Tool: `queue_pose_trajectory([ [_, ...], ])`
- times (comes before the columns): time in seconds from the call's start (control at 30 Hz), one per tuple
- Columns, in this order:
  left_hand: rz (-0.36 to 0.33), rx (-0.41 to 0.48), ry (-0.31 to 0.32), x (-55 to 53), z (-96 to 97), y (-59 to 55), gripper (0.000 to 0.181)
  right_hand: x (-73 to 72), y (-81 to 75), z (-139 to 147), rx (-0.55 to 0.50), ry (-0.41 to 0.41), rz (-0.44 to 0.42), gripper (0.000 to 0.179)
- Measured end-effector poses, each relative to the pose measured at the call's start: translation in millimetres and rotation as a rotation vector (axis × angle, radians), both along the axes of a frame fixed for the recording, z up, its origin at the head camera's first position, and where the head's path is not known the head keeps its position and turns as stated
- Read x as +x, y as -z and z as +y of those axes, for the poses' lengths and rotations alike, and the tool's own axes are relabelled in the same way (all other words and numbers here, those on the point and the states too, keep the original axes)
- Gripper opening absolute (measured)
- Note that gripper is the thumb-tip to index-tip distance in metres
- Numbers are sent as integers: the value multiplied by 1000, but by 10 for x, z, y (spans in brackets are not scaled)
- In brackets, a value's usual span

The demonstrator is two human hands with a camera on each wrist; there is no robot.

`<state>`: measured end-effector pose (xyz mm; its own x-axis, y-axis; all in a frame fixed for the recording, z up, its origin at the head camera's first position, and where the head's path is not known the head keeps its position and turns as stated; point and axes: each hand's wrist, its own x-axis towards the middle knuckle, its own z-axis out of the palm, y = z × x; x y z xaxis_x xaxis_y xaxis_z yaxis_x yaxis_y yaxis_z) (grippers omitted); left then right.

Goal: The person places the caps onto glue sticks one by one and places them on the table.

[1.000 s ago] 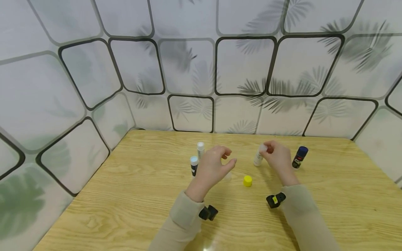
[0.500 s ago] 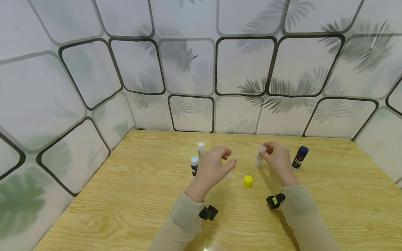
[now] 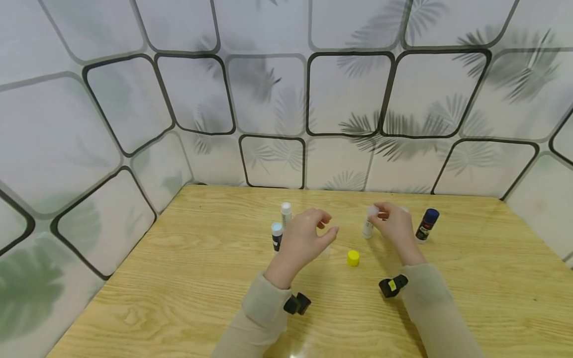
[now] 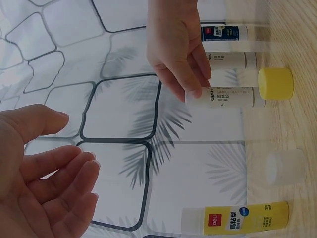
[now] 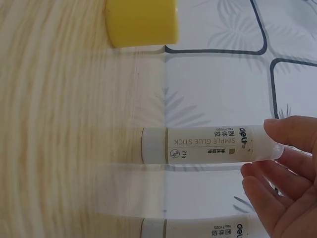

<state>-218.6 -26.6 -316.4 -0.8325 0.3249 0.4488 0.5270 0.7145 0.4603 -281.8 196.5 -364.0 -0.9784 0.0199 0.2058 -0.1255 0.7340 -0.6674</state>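
My right hand [image 3: 396, 226] pinches the cap of an upright white glue stick [image 5: 203, 145], thumb on one side and fingers on the other. My left hand [image 3: 302, 236] hovers in the air with fingers loosely bent, holding nothing. In the left wrist view, a yellow glue stick [image 4: 247, 218] stands near it with a translucent top end. Beside that, a translucent cap [image 4: 286, 167] sits on the table. Between the hands stands a yellow cap [image 3: 353, 258]. The left hand hides most of the yellow glue stick in the head view.
A second white glue stick [image 4: 233, 60] stands behind the right hand, and a dark blue glue stick [image 3: 427, 225] to its right. Left of the left hand are a white-capped stick [image 3: 286, 214] and a dark stick with a light blue cap [image 3: 277, 236]. A patterned curtain [image 3: 273, 99] borders the table.
The right fingers and the white glue stick's top shift very slightly. My left hand stays almost still, and the other things keep their places.
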Motion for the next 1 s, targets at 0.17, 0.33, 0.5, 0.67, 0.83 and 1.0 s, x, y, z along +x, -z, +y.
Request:
queue_pose_trajectory([
  [0.17,0,-5,0,4,0,-3,25,0,-1,6,-10,-1,-7,43],
  [0.33,-5,1,1,-4,-1,-2,25,0,-3,14,-6,8,-7,45],
  [0.5,-3,0,0,-15,-6,2,25,9,-23,31,-17,16,-13,46],
  [0.67,3,2,9,-21,-8,6,25,62,-93,57,-50,20,-31,46],
  [0.83,14,-9,-11,-31,-27,2,25,115,-178,89,-60,24,-12,47],
  [1.0,5,-9,-56,-54,-69,-10,26,154,-254,125,-57,19,44,46],
])
